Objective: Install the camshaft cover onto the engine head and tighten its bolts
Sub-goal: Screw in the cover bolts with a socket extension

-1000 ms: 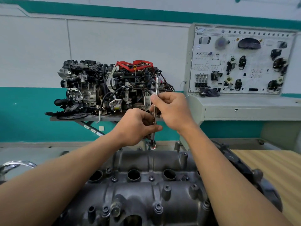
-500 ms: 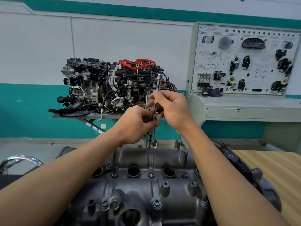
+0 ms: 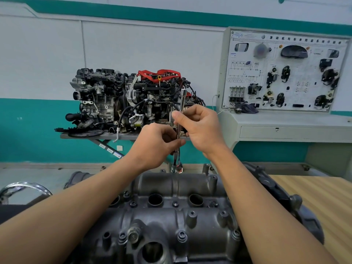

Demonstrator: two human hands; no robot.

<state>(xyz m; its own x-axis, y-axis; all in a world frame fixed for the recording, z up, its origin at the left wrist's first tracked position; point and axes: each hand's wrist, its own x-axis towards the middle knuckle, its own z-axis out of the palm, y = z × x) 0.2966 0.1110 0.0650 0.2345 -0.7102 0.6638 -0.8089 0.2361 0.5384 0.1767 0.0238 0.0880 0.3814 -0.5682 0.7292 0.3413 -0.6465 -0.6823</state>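
Right hand [image 3: 202, 128] and left hand [image 3: 158, 144] just below it both pinch a slender upright metal tool [image 3: 182, 100], its lower tip reaching the far edge of the camshaft cover [image 3: 171, 220] beneath them.

The driver shaft [image 3: 180, 119] stands upright over the far edge of the camshaft cover [image 3: 171, 221], pinched by the left hand [image 3: 155, 147] and the right hand [image 3: 202, 128], which closes off that spot. Both forearms cross the cover's left and right ends. Between them its middle is reachable, though studded with raised bolt bosses [image 3: 191, 216] and open plug wells [image 3: 155, 200]. The wooden tabletop [image 3: 323, 206] on the right gives open room, and a chrome bar [image 3: 24, 186] curves off the cover's left end.
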